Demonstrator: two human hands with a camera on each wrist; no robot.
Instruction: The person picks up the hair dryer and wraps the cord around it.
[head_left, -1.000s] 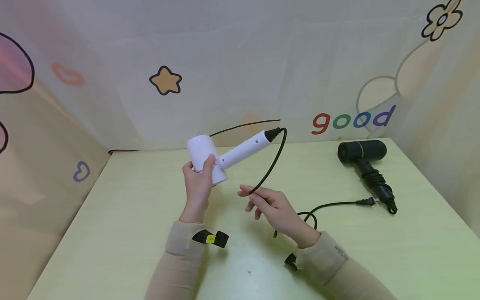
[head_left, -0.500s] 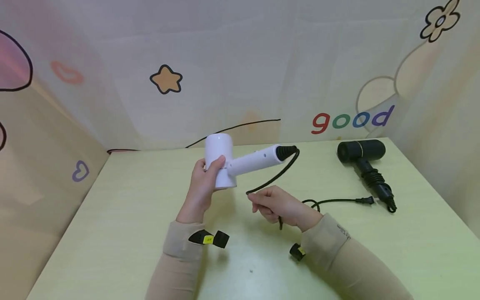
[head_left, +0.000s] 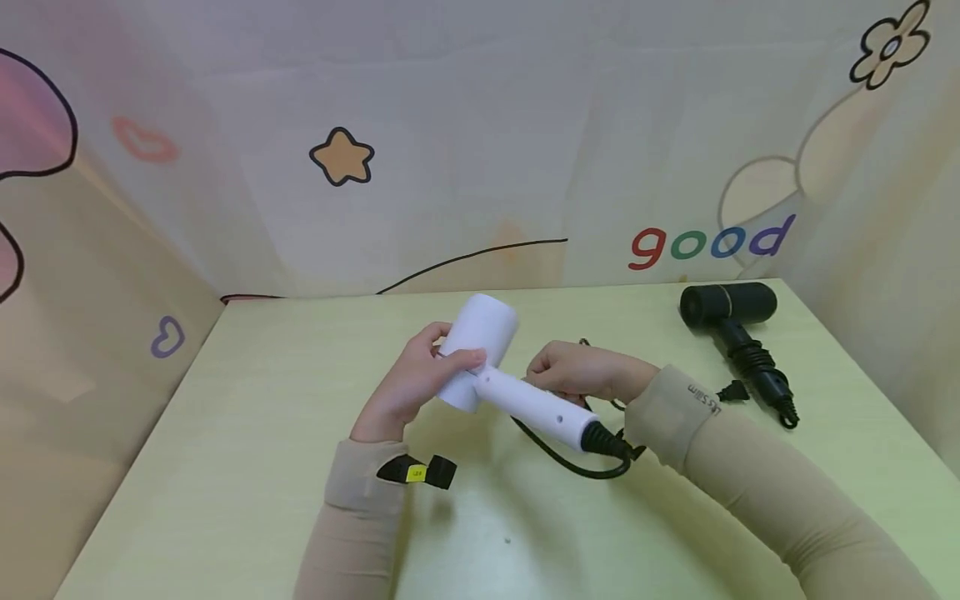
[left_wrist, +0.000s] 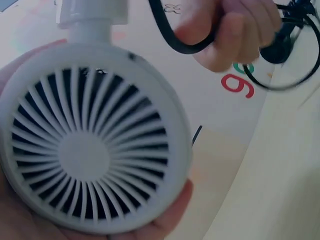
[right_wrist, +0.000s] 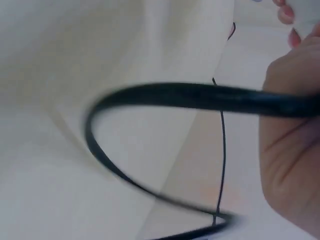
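Observation:
My left hand grips a white hair dryer by its barrel, thumb across the front near the handle joint. The dryer is held above the table, its handle angled down to the right. In the left wrist view the round slatted intake grille faces the camera, with fingers around its edge. My right hand holds the dryer's black cord in curled fingers, just behind the handle. In the right wrist view the cord curves out from the palm in a wide loop.
A black hair dryer lies at the right rear of the table, its cord wound around its handle. A black plug lies close to that handle. A printed curtain stands along the back and sides.
The white hair dryer has swung so its handle points down to the right instead of up, and moved right. My right hand has moved right and away with the cord, behind the handle.

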